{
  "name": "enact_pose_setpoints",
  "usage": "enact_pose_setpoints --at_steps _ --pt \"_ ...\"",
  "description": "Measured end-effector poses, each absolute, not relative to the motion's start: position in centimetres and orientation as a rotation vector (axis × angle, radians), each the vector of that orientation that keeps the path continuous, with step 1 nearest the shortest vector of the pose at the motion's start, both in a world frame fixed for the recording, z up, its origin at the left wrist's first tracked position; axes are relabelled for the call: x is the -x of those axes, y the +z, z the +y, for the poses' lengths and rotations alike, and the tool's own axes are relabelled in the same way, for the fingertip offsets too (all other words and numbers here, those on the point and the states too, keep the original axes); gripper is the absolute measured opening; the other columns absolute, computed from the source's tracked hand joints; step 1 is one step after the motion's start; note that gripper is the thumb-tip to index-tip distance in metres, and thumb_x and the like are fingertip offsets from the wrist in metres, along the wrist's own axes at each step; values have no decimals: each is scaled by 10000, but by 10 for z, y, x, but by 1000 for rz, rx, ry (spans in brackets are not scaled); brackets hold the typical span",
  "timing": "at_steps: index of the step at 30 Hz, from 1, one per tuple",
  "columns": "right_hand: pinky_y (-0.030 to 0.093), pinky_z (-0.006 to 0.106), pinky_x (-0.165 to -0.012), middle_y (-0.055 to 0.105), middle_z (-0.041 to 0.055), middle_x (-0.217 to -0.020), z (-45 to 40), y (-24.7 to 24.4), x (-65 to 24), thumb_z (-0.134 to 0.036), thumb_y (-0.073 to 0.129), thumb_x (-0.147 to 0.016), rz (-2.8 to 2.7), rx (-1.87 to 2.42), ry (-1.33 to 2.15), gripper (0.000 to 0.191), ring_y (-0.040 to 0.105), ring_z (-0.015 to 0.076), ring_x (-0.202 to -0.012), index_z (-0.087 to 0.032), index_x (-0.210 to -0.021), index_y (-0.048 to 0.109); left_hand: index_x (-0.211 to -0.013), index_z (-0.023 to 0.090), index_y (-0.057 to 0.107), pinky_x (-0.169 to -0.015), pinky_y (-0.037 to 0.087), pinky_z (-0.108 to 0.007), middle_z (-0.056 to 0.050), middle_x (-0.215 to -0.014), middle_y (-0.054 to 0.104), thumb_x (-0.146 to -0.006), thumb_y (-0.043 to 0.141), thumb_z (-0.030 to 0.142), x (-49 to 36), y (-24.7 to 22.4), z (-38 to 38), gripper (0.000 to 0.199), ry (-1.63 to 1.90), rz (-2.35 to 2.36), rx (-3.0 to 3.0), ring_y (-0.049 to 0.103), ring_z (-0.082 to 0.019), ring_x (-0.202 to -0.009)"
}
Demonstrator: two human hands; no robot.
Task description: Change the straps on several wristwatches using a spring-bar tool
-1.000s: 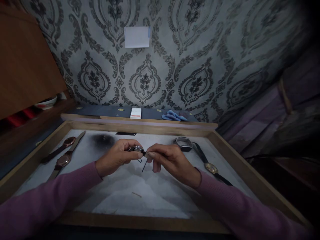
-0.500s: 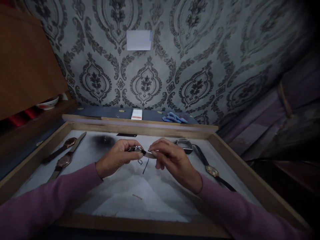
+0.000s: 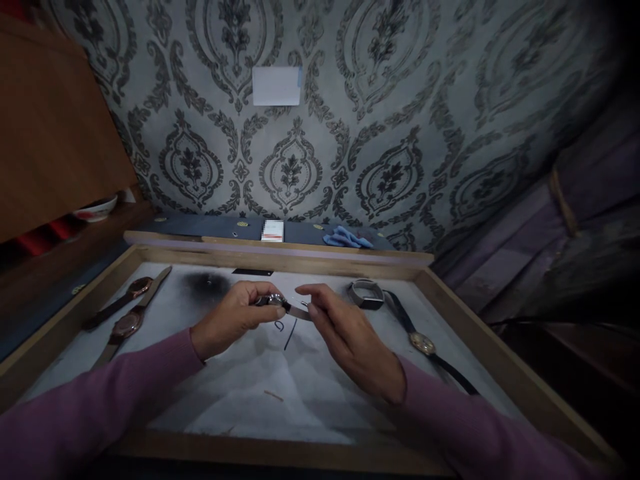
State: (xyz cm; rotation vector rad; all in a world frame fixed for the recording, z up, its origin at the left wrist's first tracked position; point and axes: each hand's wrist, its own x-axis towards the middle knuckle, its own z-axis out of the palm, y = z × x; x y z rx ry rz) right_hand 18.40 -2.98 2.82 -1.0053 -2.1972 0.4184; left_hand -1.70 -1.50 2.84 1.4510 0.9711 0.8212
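Observation:
Over the middle of a shallow wooden tray (image 3: 280,250), my left hand (image 3: 233,319) pinches a small watch (image 3: 274,300) between thumb and fingers. The watch's strap (image 3: 299,312) points right. My right hand (image 3: 353,333) is closed at the strap's free end, thumb against it, with the index finger stretched out above. A small shiny bit shows by the right fingertips, too small to name. Beneath the hands, a dark thin stick (image 3: 291,335) and a small dark loop (image 3: 279,326) lie on the white lining.
Two watches lie at the left, one brown-strapped (image 3: 139,287) and one with a grey-beige strap (image 3: 125,324). A silver-banded watch (image 3: 367,293) and a gold-faced watch (image 3: 423,343) lie right. Behind the tray are a small box (image 3: 273,231) and blue cloth (image 3: 347,237).
My right hand has shifted slightly down and right, and its index finger has straightened away from the strap. My left hand stays on the watch, nearly unmoved.

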Motion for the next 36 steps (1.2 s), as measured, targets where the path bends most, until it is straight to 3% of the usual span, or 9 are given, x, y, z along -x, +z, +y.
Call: enact_pose_setpoints --at_steps 3,7,13,17,23,31,36 --pt "396 236 -569 560 -16 -688 -26 26 -185 -208 379 -970 -2169 937 478 228 529 129 -585 -169 -1172 477 -770 156 599 -476 190 -221 89 -522 366 -727 649 336 17 28 -14 192 825 977 -1455 256 -71 -478" --pt "397 214 -556 577 -22 -662 -22 24 -186 -226 430 -960 -2102 919 585 110 510 106 -551 -186 -966 533 -762 152 595 -470 187 -219 88 -528 368 -727 644 343 17 28 -13 201 812 978 -1454 253 -69 -481" --pt "323 209 -487 484 -59 -553 -20 21 -186 -271 453 -945 -2156 1010 583 161 423 95 -461 -213 -795 459 -768 150 598 -468 186 -220 86 -536 370 -729 647 338 17 27 -14 199 797 976 -1453 250 -68 -486" --pt "288 218 -468 455 -64 -536 -20 20 -185 -293 444 -935 -2170 1110 535 160 399 103 -447 -222 -795 416 -761 151 603 -470 189 -217 83 -538 379 -727 648 325 17 26 -15 183 808 967 -1449 253 -69 -491" --pt "344 217 -498 468 -64 -541 -27 27 -184 -253 393 -960 -2132 1016 531 100 418 102 -456 -210 -886 444 -778 154 609 -467 192 -216 85 -535 382 -746 641 308 18 26 -14 161 817 938 -1446 247 -67 -481" --pt "455 259 -657 598 55 -781 -25 27 -182 -321 402 -993 -2113 850 423 292 571 154 -723 -186 -787 560 -750 149 600 -464 190 -218 80 -543 390 -726 650 316 17 29 -15 176 829 961 -1441 263 -68 -488" --pt "417 226 -513 519 -25 -545 -26 25 -181 -370 395 -993 -2169 950 699 335 513 107 -476 -187 -746 530 -764 146 620 -474 206 -218 75 -553 423 -733 644 288 16 28 -14 147 812 947 -1458 270 -67 -489"
